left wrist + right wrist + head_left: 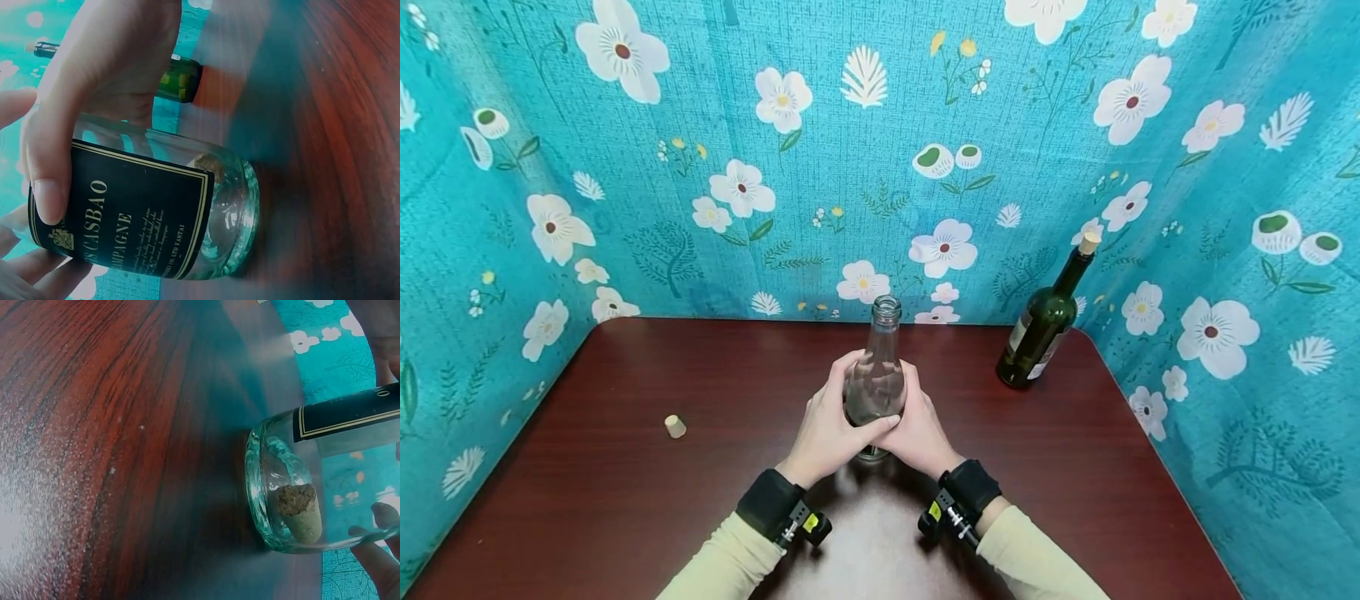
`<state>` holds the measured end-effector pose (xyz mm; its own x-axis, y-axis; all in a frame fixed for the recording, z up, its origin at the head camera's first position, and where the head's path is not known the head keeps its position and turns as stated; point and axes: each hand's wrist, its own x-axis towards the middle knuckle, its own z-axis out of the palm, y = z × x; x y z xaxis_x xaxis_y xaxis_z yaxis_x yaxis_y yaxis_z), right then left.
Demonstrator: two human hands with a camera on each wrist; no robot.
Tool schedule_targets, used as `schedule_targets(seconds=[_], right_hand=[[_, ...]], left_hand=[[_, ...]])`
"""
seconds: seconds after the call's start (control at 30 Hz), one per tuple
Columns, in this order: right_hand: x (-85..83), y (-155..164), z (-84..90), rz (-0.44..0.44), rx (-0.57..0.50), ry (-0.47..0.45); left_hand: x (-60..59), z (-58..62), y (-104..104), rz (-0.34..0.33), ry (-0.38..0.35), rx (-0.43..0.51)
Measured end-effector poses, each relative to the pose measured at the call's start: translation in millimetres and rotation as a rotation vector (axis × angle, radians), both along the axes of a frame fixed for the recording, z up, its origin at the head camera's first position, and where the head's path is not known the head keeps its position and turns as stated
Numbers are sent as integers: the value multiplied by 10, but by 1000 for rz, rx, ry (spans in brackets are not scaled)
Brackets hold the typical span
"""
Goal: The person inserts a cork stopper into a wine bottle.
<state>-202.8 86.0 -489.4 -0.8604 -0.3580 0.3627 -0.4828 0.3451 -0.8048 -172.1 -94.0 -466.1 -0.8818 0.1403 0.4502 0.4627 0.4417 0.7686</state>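
Observation:
A clear glass bottle [880, 371] stands upright and uncorked at the middle of the dark red table [625, 500]. Both hands wrap its body: my left hand [838, 412] from the left, my right hand [917, 412] from the right, with the left fingertips lying over the right fingers in front. In the left wrist view my left hand [75, 125] curls over the bottle's black gold-edged label [125, 219]. A cork [299, 509] lies inside the bottle at its base [269, 487], and the right hand's fingers [378, 556] show at the edge.
A dark green wine bottle [1043, 323] with a cork in its neck stands at the back right, also seen behind my hand [181, 78]. A loose cork [675, 427] lies on the table to the left. Teal flowered cloth walls [512, 208] close in three sides.

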Motion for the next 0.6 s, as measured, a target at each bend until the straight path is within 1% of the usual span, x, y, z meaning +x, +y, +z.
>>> schedule_targets(seconds=[0.17,0.37,0.6], right_hand=[[6,-8,-16,-10,-2,15],[6,-21,-30,-16,-3,44],[22,-19,-64,-23,-15,47]], left_hand=[[13,-17,-3,2,-29,-3],[36,-28,-8,20,-34,-10],[73,-39,-15,41,-35,-53]])
